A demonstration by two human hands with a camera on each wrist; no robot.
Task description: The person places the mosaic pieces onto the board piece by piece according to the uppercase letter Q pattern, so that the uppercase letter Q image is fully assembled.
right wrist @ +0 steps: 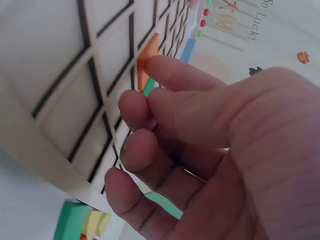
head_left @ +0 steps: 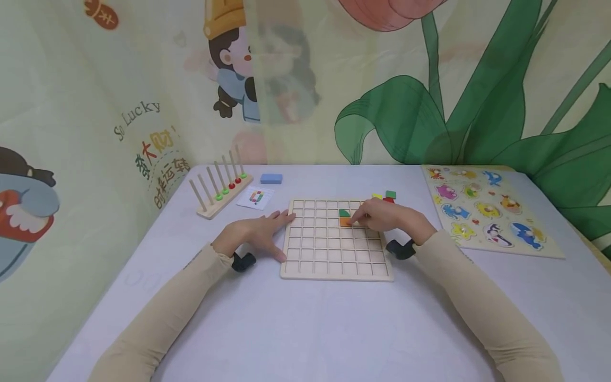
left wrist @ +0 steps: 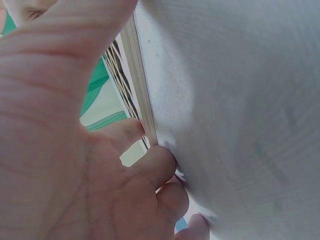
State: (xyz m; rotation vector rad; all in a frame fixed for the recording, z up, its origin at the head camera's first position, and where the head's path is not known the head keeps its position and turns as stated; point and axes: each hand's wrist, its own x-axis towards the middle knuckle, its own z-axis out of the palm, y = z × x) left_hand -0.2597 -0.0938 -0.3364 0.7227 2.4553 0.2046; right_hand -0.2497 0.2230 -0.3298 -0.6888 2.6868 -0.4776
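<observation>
A light wooden grid board [head_left: 321, 254] lies flat on the table. My left hand [head_left: 258, 233] rests at its left edge, thumb and fingers spread apart and touching the rim. Over the board's upper right part, my right hand [head_left: 381, 215] reaches in with the index fingertip on an orange square tile [head_left: 345, 222]. That orange tile [right wrist: 148, 60] sits in a grid cell in the right wrist view, and the other fingers are loosely bent beside the thumb. Directly behind the orange tile is a green tile [head_left: 343, 213] with a curved edge, in the adjoining cell.
Loose green, yellow and red pieces [head_left: 391, 194] lie behind the board's right corner. A picture puzzle board [head_left: 470, 212] stands right. At the back left are a peg rack [head_left: 224, 196] with coloured rings, a pattern card [head_left: 255, 198] and a blue block [head_left: 271, 179].
</observation>
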